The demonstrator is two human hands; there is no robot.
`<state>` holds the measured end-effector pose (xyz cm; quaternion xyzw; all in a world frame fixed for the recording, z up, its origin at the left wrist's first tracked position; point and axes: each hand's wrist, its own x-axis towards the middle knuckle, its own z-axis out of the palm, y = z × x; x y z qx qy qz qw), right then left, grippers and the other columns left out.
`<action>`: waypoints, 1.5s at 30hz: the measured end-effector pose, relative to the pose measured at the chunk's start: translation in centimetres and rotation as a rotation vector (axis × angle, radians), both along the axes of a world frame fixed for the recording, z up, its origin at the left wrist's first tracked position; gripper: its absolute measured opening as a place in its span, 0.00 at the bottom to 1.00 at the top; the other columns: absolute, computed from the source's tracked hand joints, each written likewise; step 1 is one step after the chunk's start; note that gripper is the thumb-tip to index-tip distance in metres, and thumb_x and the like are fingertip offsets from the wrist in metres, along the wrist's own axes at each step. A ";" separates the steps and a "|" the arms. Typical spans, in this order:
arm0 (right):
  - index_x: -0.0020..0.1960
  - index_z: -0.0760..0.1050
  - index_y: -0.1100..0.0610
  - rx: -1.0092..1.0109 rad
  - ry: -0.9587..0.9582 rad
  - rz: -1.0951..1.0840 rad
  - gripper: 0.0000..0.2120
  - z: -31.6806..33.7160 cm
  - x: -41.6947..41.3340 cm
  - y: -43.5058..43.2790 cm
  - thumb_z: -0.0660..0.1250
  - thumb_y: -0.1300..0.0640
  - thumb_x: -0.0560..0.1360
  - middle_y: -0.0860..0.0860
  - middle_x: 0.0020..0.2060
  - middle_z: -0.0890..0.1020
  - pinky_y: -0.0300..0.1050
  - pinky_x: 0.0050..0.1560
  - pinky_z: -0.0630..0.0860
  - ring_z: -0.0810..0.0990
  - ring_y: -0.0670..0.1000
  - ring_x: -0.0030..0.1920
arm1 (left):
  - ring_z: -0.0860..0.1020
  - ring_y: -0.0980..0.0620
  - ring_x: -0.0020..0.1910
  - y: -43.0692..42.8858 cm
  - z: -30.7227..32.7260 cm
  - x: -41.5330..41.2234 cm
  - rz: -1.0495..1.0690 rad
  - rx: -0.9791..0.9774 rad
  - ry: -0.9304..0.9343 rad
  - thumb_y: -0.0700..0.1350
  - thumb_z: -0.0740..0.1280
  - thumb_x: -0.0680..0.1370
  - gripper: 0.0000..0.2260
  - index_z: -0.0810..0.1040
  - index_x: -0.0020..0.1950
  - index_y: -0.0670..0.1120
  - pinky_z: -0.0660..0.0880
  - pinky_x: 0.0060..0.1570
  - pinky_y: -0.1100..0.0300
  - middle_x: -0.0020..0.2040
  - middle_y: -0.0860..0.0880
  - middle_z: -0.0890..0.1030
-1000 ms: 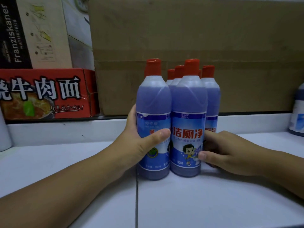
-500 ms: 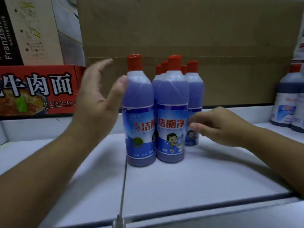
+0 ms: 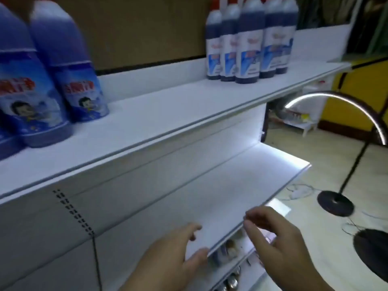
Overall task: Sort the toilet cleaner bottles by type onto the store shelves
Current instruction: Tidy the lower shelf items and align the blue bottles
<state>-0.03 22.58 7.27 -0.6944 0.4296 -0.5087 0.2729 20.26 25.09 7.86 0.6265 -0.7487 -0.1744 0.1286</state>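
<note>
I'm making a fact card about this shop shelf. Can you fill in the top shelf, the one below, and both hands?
White top shelf, left: purple plastic bottles with cartoon-boy labels
Top shelf, right: dark blue plastic bottles with white labels, red caps
Shelf below: white shelf board, brightly lit at its far end
Left hand: near that board's front edge, holding nothing
Right hand: beside it, fingers loosely curled, holding nothing

The translucent purple plastic bottles (image 3: 63,59) at the near left lose their caps to the top edge, and their labels are smeared by blur. The dark blue white-labelled bottles (image 3: 248,28) at the far right are cropped likewise. Under the lower white shelf (image 3: 210,196), small shiny round objects (image 3: 230,246) are half hidden and unidentifiable.
</note>
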 end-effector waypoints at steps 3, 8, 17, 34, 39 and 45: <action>0.49 0.73 0.42 0.406 0.402 -0.043 0.06 -7.4 -5.0 1.2 0.67 0.48 0.74 0.41 0.50 0.77 0.27 0.45 0.65 0.73 0.39 0.51 | 0.69 0.54 0.68 -2.0 -3.6 -5.2 -0.061 0.333 -0.129 0.61 0.61 0.77 0.24 0.65 0.71 0.56 0.66 0.65 0.62 0.71 0.54 0.69; 0.65 0.69 0.45 0.677 0.641 0.025 0.19 -8.1 -12.1 3.1 0.61 0.42 0.76 0.43 0.61 0.74 0.30 0.52 0.68 0.72 0.40 0.55 | 0.69 0.58 0.67 -4.2 -6.5 -11.9 -0.224 0.427 -0.107 0.61 0.64 0.74 0.28 0.63 0.73 0.58 0.65 0.65 0.64 0.72 0.58 0.68; 0.66 0.67 0.43 0.920 0.555 -0.180 0.21 -9.0 -23.8 5.3 0.60 0.38 0.75 0.43 0.57 0.77 0.41 0.56 0.73 0.76 0.44 0.54 | 0.71 0.54 0.66 -7.5 -6.2 -24.5 -0.454 0.420 -0.137 0.62 0.62 0.76 0.28 0.60 0.74 0.61 0.65 0.62 0.62 0.72 0.54 0.70; 0.66 0.66 0.42 0.887 0.599 -0.279 0.21 -8.0 -32.0 -10.0 0.60 0.38 0.75 0.40 0.59 0.75 0.38 0.58 0.72 0.75 0.40 0.56 | 0.73 0.54 0.63 -24.9 -7.5 -32.7 -0.475 0.366 -0.053 0.61 0.61 0.77 0.27 0.59 0.74 0.59 0.69 0.63 0.59 0.70 0.54 0.71; 0.65 0.68 0.41 0.984 0.608 -0.144 0.23 -9.5 -36.5 -12.6 0.61 0.36 0.72 0.40 0.54 0.76 0.39 0.59 0.72 0.76 0.40 0.54 | 0.70 0.56 0.67 -27.1 -7.7 -36.9 -0.504 0.457 -0.081 0.61 0.61 0.77 0.27 0.59 0.74 0.59 0.66 0.64 0.62 0.71 0.56 0.70; 0.65 0.68 0.41 0.934 0.634 -0.090 0.23 -10.3 -46.0 -18.0 0.61 0.36 0.72 0.41 0.54 0.77 0.39 0.58 0.73 0.76 0.40 0.53 | 0.70 0.54 0.67 -30.1 -6.2 -42.6 -0.296 0.377 -0.110 0.62 0.60 0.77 0.27 0.59 0.74 0.60 0.67 0.64 0.60 0.71 0.54 0.70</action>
